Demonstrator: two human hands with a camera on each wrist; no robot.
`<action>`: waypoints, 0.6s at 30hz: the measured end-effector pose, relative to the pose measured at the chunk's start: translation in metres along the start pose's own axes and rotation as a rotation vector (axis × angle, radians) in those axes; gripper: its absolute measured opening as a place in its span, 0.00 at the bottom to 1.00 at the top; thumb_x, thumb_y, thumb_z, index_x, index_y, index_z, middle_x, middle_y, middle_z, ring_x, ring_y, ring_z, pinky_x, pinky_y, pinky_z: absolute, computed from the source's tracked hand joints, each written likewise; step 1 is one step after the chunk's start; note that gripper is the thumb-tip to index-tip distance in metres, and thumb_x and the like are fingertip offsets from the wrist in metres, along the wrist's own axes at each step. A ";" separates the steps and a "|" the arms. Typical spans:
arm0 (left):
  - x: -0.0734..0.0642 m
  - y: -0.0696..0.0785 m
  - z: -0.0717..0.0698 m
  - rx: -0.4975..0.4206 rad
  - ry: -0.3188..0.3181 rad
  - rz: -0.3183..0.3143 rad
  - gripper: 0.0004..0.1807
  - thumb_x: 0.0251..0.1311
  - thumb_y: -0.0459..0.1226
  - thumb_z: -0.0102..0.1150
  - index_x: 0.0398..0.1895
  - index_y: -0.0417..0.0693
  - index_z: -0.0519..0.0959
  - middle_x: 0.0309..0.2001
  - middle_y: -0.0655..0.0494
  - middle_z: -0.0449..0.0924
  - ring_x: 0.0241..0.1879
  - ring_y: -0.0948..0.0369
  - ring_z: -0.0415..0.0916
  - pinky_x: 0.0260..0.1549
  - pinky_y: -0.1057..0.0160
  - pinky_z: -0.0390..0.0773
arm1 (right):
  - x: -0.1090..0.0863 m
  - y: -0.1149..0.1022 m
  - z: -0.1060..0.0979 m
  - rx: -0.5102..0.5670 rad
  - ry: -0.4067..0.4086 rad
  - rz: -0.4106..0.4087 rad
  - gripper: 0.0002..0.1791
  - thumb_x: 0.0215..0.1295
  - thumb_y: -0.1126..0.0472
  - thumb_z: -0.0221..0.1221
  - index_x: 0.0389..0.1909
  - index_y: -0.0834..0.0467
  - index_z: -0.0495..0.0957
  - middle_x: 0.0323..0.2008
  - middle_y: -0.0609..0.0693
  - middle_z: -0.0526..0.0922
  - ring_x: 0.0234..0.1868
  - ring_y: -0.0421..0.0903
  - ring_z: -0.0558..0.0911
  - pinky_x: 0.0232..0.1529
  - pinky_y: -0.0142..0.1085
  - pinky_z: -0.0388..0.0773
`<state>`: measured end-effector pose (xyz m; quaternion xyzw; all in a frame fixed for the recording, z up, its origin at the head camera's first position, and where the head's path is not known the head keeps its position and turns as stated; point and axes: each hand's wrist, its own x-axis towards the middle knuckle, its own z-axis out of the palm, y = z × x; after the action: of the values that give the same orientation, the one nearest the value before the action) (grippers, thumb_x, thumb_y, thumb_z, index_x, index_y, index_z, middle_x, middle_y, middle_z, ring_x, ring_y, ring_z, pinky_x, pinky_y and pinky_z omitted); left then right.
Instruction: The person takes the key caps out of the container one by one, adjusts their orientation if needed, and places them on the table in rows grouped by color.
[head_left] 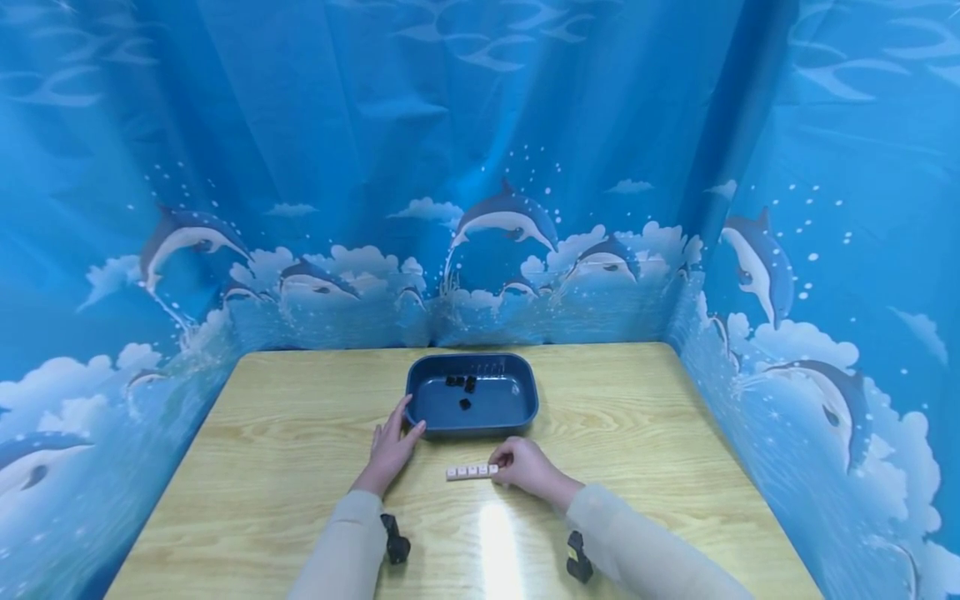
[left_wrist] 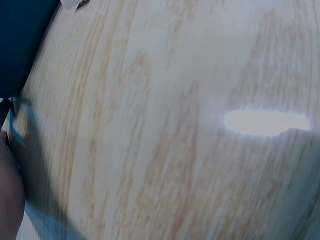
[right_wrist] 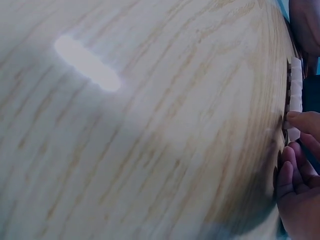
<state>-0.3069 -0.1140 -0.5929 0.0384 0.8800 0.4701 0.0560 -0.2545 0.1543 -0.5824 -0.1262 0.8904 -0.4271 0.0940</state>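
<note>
A row of several small white keycap-like blocks (head_left: pixel 468 472), each with a mark on top, lies on the table before a blue basin (head_left: pixel 472 432). At the row's right end my right hand (head_left: pixel 528 468) pinches the last block between thumb and fingers. The right wrist view shows the same row (right_wrist: pixel 295 82) edge-on, with thumb and index finger at its near end. My left hand (head_left: pixel 393 450) rests against the basin's left front corner, fingers spread along its rim and side. Small black blocks (head_left: pixel 470 384) lie inside the basin, several bunched near the back and one apart.
The light wood table (head_left: pixel 645 467) reaches back to a blue dolphin-print curtain (head_left: pixel 360 208) that also stands along both sides. A bright light reflection (head_left: pixel 498 550) shows on the tabletop between the forearms. Black wrist devices (head_left: pixel 395 540) sit at both sleeves.
</note>
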 end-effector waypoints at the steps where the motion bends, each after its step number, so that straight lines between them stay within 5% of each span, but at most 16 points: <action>1: 0.000 -0.001 0.000 -0.002 0.000 0.002 0.37 0.71 0.50 0.51 0.78 0.57 0.49 0.73 0.39 0.55 0.72 0.44 0.50 0.70 0.43 0.25 | 0.000 -0.001 -0.001 -0.008 -0.001 0.000 0.10 0.47 0.69 0.71 0.32 0.57 0.85 0.28 0.43 0.76 0.29 0.39 0.74 0.30 0.31 0.77; 10: 0.002 -0.002 0.000 0.007 0.006 0.007 0.38 0.70 0.51 0.51 0.78 0.57 0.49 0.72 0.39 0.55 0.72 0.43 0.49 0.70 0.43 0.25 | 0.000 -0.027 -0.020 -0.083 -0.056 -0.027 0.14 0.48 0.67 0.72 0.38 0.58 0.85 0.31 0.44 0.78 0.29 0.39 0.75 0.29 0.31 0.76; 18: 0.002 -0.004 0.001 0.010 0.002 -0.005 0.37 0.70 0.51 0.51 0.78 0.58 0.49 0.73 0.40 0.55 0.73 0.44 0.49 0.70 0.44 0.25 | 0.005 -0.054 -0.039 -0.247 -0.129 -0.155 0.15 0.49 0.68 0.70 0.41 0.59 0.85 0.34 0.48 0.81 0.31 0.40 0.75 0.30 0.30 0.76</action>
<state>-0.3091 -0.1148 -0.5968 0.0361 0.8826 0.4654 0.0560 -0.2624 0.1491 -0.5159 -0.2324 0.9158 -0.3114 0.1015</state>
